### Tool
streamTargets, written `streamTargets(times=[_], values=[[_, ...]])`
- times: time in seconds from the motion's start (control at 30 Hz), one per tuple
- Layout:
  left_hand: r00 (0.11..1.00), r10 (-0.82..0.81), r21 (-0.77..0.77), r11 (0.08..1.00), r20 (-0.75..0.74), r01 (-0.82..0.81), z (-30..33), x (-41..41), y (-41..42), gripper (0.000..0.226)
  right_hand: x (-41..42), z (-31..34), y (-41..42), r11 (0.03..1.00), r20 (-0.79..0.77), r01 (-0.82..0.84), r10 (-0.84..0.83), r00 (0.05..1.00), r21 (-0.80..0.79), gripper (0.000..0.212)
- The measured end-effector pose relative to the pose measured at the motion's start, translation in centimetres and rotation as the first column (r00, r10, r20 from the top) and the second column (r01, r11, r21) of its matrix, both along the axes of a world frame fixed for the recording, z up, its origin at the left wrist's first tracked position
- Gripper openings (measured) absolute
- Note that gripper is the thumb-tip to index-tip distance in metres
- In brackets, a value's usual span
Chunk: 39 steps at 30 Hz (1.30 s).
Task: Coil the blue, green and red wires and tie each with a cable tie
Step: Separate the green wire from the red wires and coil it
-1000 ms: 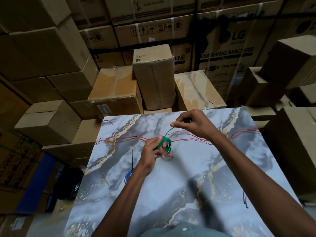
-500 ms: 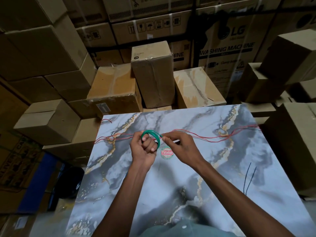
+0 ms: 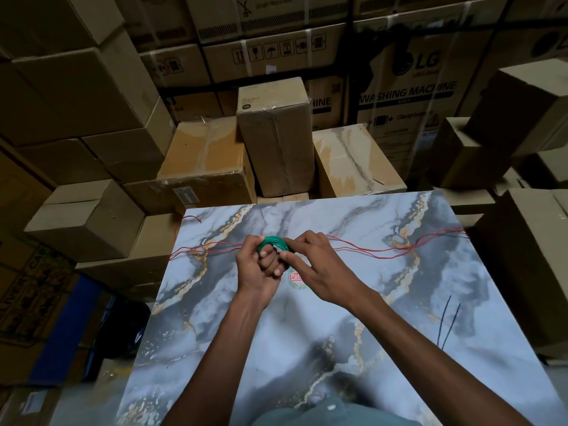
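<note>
- At four o'clock two cable ties [image 3: 447, 325] lie ready on the marble table [image 3: 353, 358].
- At centre, our left hand [image 3: 259, 267] clenches the green coil [image 3: 273, 242]; our right hand [image 3: 310, 265] pinches its edge, keeping loops together.
- At twelve o'clock, the red wire [image 3: 368, 250] waits uncoiled.

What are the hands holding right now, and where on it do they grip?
The green wire coil. The left hand has fingers curled through the loop on its left side; the right hand pinches the coil's right edge.

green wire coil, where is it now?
Head view, centre: the green coil is gripped in the left hand, right hand pinching its edge, above the red wire.
</note>
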State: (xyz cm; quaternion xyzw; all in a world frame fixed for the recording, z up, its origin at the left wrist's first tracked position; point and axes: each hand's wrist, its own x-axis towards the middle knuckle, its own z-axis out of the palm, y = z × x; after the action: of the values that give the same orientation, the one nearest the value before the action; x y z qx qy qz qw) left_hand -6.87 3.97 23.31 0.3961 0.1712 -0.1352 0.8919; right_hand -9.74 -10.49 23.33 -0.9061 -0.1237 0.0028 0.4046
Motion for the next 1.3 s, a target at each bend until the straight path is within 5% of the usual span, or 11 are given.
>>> streamTargets(times=[0.3,0.53,0.7,0.87,1.03,1.2,1.3], values=[[0.999,0.038,-0.102,0.994,-0.014,-0.039,-0.7,-0.2,-0.7,0.042,0.5,0.3,-0.3,1.000,0.061,0.010,-0.009,0.998,-0.019,0.028],[0.989,0.121,-0.029,0.992,-0.086,-0.124,-2.3,-0.1,-2.0,0.032,2.4,-1.0,-0.5,0.968,0.161,-0.030,0.072,0.984,-0.249,0.026],[0.980,0.184,-0.134,0.972,-0.077,-0.193,-4.2,0.2,-2.5,0.031,4.2,-1.6,-0.6,0.925,0.178,-0.098,0.173,0.969,-0.367,0.018],[0.994,-0.061,0.170,0.982,-0.091,0.076,-5.0,0.2,-1.2,0.039,5.6,-1.4,-2.0,0.851,0.176,-0.176,0.296,0.939,-0.495,0.007],[0.950,-0.311,0.646,0.722,-0.013,0.245,-4.2,1.4,0.9,0.053,5.5,-1.0,-2.4,0.743,0.149,-0.243,0.418,0.896,-0.624,0.019],[0.801,-0.587,0.863,0.338,-0.119,0.376,-3.1,2.0,0.8,0.053,5.4,-1.4,-2.3,0.672,0.110,-0.270,0.466,0.878,-0.689,0.022],[0.789,-0.611,0.884,0.328,-0.070,0.332,-3.5,2.2,0.5,0.048,5.2,-1.4,-2.4,0.673,0.148,-0.246,0.471,0.870,-0.698,0.020]])
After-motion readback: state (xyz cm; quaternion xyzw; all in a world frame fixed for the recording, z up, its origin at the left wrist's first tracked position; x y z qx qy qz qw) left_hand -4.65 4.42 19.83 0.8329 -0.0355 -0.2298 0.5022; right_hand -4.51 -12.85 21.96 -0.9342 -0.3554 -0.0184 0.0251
